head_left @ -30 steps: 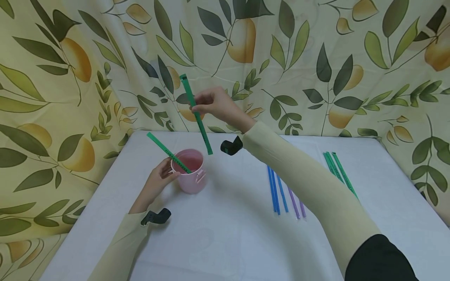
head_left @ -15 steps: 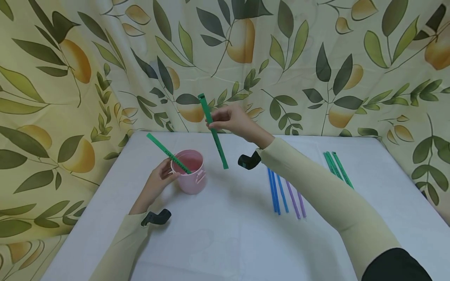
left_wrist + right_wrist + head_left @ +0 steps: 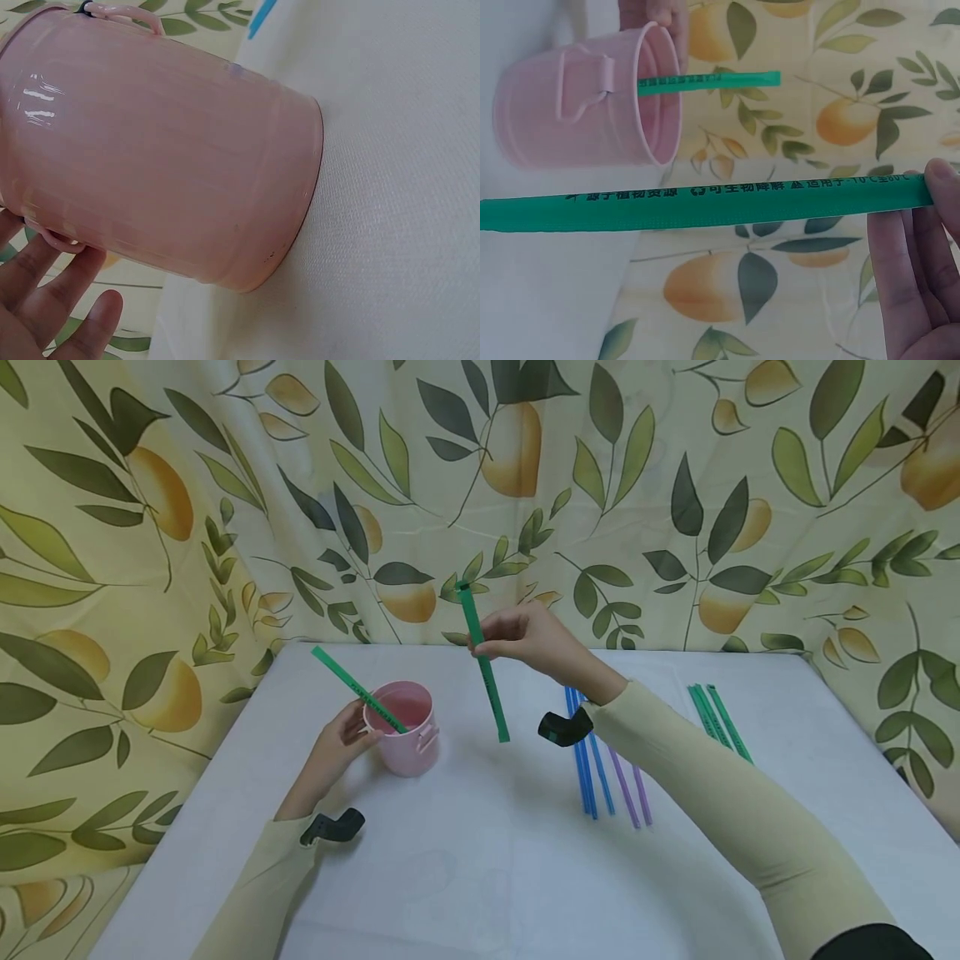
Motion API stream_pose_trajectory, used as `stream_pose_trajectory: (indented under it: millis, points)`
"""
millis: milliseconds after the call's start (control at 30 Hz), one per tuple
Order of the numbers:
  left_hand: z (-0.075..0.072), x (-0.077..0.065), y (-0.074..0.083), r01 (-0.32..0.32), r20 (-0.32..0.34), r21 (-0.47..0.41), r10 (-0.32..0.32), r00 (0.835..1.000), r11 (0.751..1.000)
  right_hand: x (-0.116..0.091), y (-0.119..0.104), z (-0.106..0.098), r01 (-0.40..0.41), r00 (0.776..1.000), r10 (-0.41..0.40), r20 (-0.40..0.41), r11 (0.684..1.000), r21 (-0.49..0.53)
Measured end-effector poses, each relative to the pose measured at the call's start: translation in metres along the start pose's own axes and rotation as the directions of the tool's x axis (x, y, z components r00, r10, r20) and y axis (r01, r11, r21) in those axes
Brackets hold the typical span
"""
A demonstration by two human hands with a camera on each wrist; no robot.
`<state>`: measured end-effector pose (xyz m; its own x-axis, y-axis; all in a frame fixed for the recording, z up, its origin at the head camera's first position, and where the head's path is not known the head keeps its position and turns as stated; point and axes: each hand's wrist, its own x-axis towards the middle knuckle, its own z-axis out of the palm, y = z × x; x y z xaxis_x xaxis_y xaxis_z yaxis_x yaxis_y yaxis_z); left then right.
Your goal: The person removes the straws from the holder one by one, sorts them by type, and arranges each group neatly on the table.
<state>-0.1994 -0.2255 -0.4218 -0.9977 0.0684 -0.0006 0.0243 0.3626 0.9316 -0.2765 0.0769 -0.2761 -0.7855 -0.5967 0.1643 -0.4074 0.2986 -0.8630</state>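
Note:
My right hand (image 3: 528,639) pinches a green-wrapped drinking straw (image 3: 492,693) between thumb and fingers, above the table and to the right of a small pink bucket (image 3: 412,755). Black printing runs along its wrapper in the right wrist view. My left hand (image 3: 336,747) holds the bucket at its left side, thumb at the rim; the left wrist view shows its fingers by a side handle (image 3: 64,244). Another green-wrapped straw (image 3: 347,677) leans inside the bucket, its upper part sticking out to the left. The bucket stands upright on the table.
On the right of the white table (image 3: 465,877) lie several blue straws (image 3: 588,781), purple straws (image 3: 624,787) and several green-wrapped straws (image 3: 712,718), partly covered by my right arm. A leaf-and-fruit patterned cloth (image 3: 300,527) hangs behind the table and on the left.
My right hand has moved right and down with its green-wrapped straw, away from above the bucket. The left hand, the bucket and the straw inside it stay where they were.

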Motion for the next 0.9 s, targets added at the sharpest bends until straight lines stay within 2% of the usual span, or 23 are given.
stream_pose_trajectory:
  millis: [433,533,733,900]
  points:
    - [0.0,0.0,0.002,0.002,0.002,0.028,-0.002,1.0,1.0,-0.039,0.016,-0.026,-0.054,0.999,0.054,-0.001,0.999,0.0]
    - [0.0,-0.001,0.002,0.003,0.001,0.029,-0.003,1.0,1.0,-0.046,0.022,-0.034,-0.089,0.996,0.088,-0.013,0.996,-0.003]
    - [0.0,0.0,0.001,-0.003,-0.003,0.042,0.003,1.0,0.999,-0.062,0.035,-0.05,-0.18,0.983,0.177,-0.046,0.981,-0.077]
    - [-0.001,0.0,0.001,-0.001,-0.004,0.041,0.001,1.0,0.999,-0.074,0.048,-0.063,-0.218,0.975,0.212,-0.065,0.97,-0.106]
